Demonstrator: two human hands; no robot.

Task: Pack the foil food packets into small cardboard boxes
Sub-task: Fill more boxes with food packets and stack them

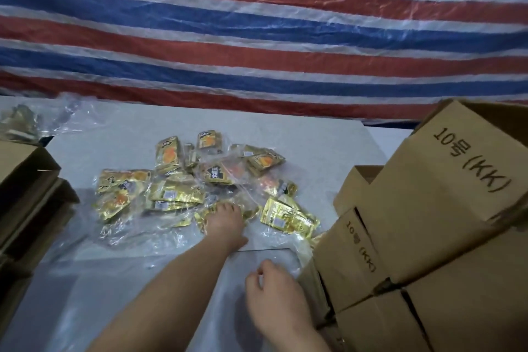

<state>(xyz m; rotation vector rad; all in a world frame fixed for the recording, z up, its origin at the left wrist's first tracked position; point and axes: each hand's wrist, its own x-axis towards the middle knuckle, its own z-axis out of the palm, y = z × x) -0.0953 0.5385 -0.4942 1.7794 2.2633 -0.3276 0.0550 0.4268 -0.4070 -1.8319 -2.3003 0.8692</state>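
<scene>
Gold foil food packets (177, 194), orange-printed with black labels, are lying heaped in crinkled clear plastic wrap (160, 237) at mid-tabletop (120, 134). The left hand (224, 221) is reaching into the heap, its fingers hidden, grip indeterminable. The right hand (274, 291) is hovering nearby, its fingers loosely curled, holding nothing, beside stacked cardboard boxes (428, 223) marked "10号 (KK)".

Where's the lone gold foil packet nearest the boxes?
Head view, right of centre: gold foil packet lies between the left hand and the stacked brown cardboard boxes.
</scene>
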